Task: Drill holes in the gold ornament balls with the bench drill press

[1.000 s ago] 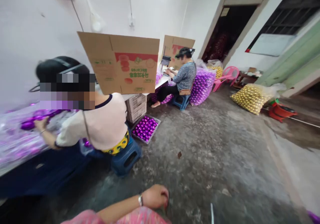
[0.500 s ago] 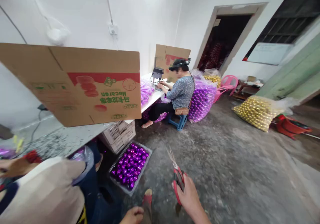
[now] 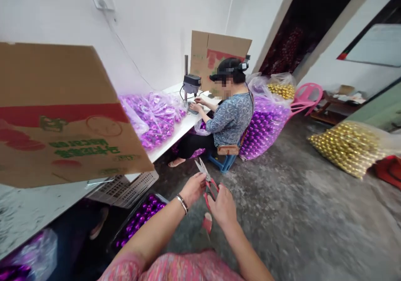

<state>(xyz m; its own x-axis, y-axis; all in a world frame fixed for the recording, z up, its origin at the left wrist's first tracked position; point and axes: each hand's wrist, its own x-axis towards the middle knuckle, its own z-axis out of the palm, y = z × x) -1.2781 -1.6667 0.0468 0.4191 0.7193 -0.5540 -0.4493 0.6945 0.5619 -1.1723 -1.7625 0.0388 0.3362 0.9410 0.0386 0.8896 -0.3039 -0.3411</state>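
Right fingers (image 3: 222,191) and left fingers (image 3: 199,182) gripping scissors (image 3: 208,177), red handles (image 3: 214,184), silver blades (image 3: 201,167) parted

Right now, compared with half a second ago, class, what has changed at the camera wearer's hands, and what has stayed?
The left hand, apart from the scissors before, has risen to them, its fingers now near the pivot. Nothing was let go. The right hand still holds them; the co-worker still sits at the machine.
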